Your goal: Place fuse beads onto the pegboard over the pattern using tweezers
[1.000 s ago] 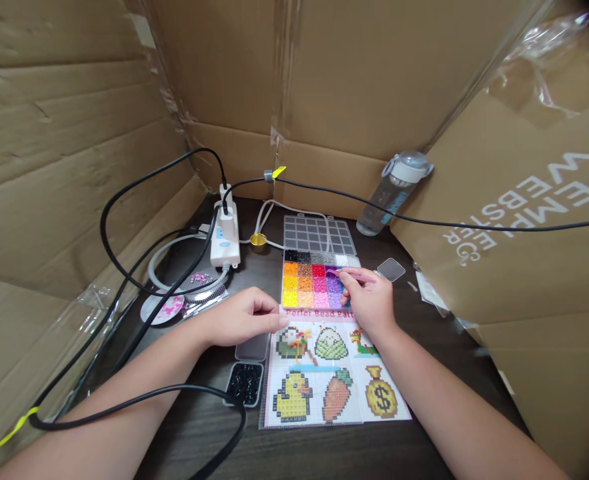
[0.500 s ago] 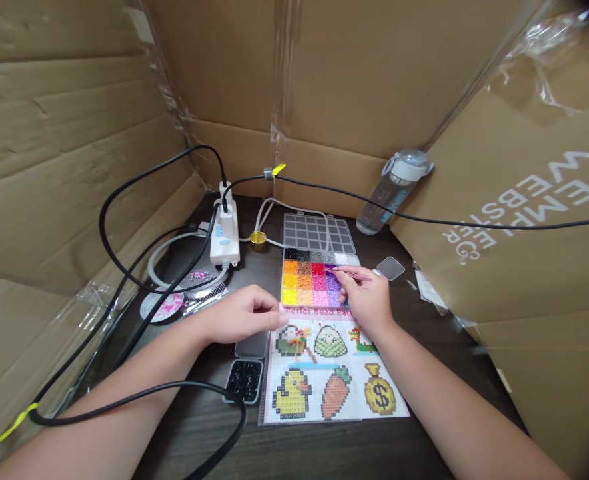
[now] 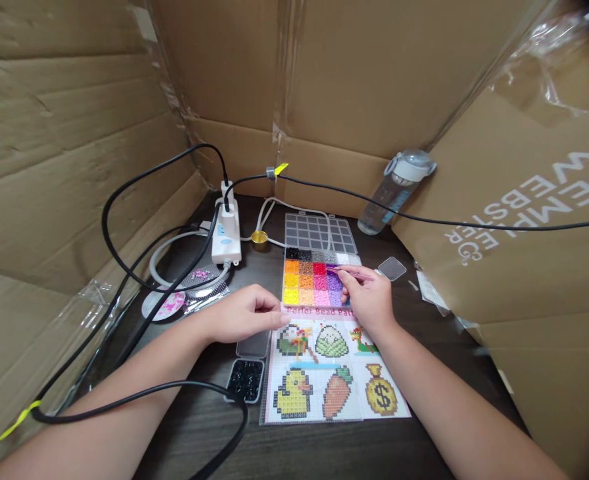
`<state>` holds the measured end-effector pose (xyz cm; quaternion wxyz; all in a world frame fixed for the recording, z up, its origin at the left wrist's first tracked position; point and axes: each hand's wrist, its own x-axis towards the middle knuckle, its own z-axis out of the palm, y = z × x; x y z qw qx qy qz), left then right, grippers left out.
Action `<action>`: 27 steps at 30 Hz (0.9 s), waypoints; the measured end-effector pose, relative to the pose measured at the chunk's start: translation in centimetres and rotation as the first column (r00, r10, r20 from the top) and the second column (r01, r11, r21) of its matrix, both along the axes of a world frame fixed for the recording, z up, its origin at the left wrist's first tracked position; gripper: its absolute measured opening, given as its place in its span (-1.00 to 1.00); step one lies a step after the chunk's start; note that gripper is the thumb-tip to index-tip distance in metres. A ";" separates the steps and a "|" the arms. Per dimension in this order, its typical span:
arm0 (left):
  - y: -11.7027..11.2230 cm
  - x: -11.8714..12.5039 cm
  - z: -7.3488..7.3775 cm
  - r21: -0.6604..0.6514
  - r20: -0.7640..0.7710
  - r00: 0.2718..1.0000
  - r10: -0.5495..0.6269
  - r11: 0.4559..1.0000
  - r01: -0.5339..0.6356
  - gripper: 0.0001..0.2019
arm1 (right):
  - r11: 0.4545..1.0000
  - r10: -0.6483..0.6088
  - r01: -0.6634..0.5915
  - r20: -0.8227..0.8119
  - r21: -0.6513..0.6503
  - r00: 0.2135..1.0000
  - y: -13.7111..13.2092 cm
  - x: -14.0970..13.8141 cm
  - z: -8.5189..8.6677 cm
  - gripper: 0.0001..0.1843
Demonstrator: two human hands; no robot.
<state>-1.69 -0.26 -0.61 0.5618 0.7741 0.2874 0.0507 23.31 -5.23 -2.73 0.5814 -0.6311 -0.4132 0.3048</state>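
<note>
My right hand (image 3: 369, 298) pinches pink tweezers (image 3: 347, 270), whose tips reach into a purple compartment of the bead box (image 3: 307, 280). The box holds many coloured beads in small compartments, with its clear lid (image 3: 318, 233) open behind it. My left hand (image 3: 244, 313) rests curled at the upper left corner of the bead pattern sheet (image 3: 332, 373), fingertips touching its edge. The sheet shows a duck, a carrot, a money bag and other pictures. A small open case of black beads (image 3: 245, 380) lies just under my left wrist.
A white power strip (image 3: 226, 233) with black cables (image 3: 139, 287) sits at the back left. A water bottle (image 3: 394, 190) leans at the back right. Cardboard walls (image 3: 49, 167) enclose the dark table (image 3: 324, 447). A small clear square (image 3: 392, 268) and a pink-and-white disc (image 3: 163, 305) lie nearby.
Almost nothing: both hands hold their places, and the tweezers' tips stay at the purple beads. The view has shifted slightly.
</note>
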 end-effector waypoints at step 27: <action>-0.1 0.0 0.1 0.001 0.000 1.000 0.008 1.000 -0.008 -0.59 | 0.999 -0.006 0.007 0.025 -0.034 1.000 0.2 0.0 0.0 -0.71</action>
